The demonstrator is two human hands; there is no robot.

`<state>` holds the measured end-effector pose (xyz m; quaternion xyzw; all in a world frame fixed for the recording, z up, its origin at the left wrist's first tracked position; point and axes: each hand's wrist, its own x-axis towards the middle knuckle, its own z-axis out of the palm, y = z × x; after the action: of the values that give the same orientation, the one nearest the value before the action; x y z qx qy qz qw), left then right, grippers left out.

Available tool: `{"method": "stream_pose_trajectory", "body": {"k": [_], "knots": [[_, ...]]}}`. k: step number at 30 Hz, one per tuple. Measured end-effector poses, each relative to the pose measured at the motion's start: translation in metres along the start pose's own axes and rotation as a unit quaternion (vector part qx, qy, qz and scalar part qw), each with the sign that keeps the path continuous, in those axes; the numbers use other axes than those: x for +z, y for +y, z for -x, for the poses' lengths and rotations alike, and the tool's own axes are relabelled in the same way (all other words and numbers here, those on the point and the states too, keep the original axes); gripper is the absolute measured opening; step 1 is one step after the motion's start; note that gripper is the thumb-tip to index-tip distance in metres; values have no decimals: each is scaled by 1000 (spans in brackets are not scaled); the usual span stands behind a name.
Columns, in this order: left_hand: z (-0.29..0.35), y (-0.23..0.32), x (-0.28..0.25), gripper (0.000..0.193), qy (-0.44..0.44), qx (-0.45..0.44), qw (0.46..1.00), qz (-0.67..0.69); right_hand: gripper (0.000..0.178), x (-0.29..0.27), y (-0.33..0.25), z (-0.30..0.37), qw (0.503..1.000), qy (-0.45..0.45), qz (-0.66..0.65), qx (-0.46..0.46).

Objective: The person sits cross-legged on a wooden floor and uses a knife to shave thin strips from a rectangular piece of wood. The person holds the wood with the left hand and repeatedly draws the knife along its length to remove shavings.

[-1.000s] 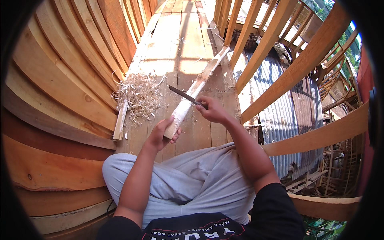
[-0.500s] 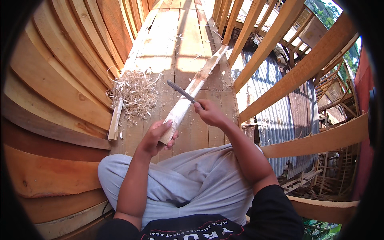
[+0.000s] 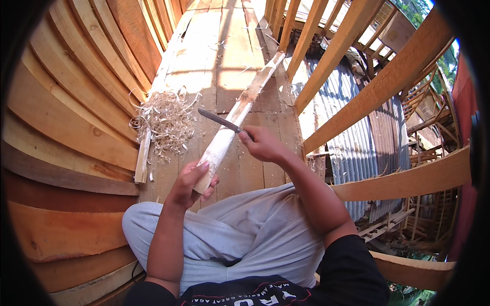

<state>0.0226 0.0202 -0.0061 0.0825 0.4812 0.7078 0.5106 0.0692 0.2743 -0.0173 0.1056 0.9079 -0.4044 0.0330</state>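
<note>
A long pale strip of wood [image 3: 219,145] slants away from me, its far end by the railing and its near end above my lap. My left hand [image 3: 193,182] is closed around that near end, thumb on top. In my right hand [image 3: 263,144] is a knife [image 3: 218,118], gripped by its dark handle. Its blade lies across the strip partway along, pointing up and to the left. Whether the edge bites into the wood cannot be made out. Beyond the blade the strip has a brown patch on its surface.
Curly wood shavings [image 3: 164,121] are heaped on the plank floor [image 3: 204,76] to the left, beside a short upright slat [image 3: 143,158]. Wooden boards [image 3: 66,120] wall the left side. On the right runs a slatted railing [image 3: 377,86], with corrugated metal sheets [image 3: 349,137] below it.
The knife and my right hand have shifted slightly left and up in view. The strip's near end and my left hand have moved a little left and down. Both grips stay the same.
</note>
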Motion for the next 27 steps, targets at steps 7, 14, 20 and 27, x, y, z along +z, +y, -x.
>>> {"method": "stream_pose_trajectory", "body": {"k": [7,14,20,27], "knots": [[-16,-4,3,37,1,-3,1000,7,36,1,10,-4,1000,26,1,-7],[-31,-10,-8,41,-10,-3,998,69,54,13,-3,-9,990,80,105,47],[-34,-16,-24,45,-3,-32,991,127,55,45,-12,-9,971,155,181,-17],[-28,9,2,47,96,-122,986,62,44,15,20,-13,999,22,11,-23]]}}
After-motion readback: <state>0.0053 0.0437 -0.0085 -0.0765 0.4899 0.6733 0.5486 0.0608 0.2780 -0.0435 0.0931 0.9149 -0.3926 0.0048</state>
